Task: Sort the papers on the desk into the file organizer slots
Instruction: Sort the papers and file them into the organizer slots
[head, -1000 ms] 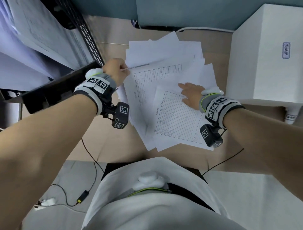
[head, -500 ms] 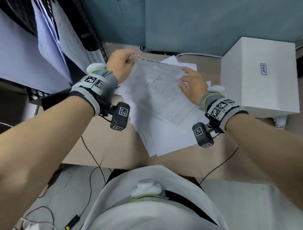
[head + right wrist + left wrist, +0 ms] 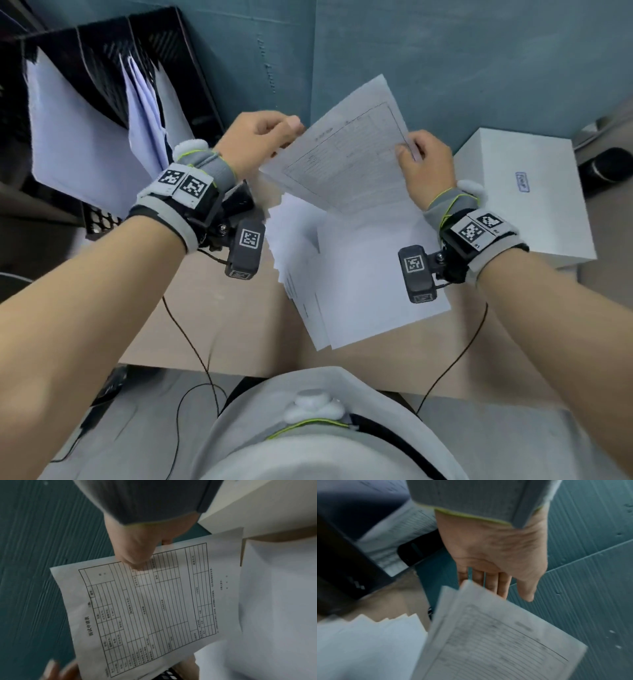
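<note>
A printed form sheet (image 3: 346,164) (image 3: 154,608) is held up in the air, tilted, in front of the teal wall. My right hand (image 3: 418,154) (image 3: 137,555) pinches its right edge, thumb on the printed face, fingers behind. My left hand (image 3: 270,137) (image 3: 488,574) is at the sheet's left corner; its fingers lie straight behind the sheet (image 3: 496,649) and the thumb is off the paper. Below the hands a fanned stack of white papers (image 3: 359,281) (image 3: 368,649) lies on the desk. The black mesh file organizer (image 3: 102,68) stands at the upper left, with papers in its slots.
A white box (image 3: 520,192) sits on the desk right of the stack, close to my right wrist. The teal wall panel (image 3: 445,68) rises just behind the sheet. Thin black cables (image 3: 191,342) hang over the desk's front edge. A dark object (image 3: 606,168) lies at the far right.
The form sheet has come up off the stack into the air. My right hand went from lying flat on the papers to pinching the sheet. Both hands rose and the organizer came into view.
</note>
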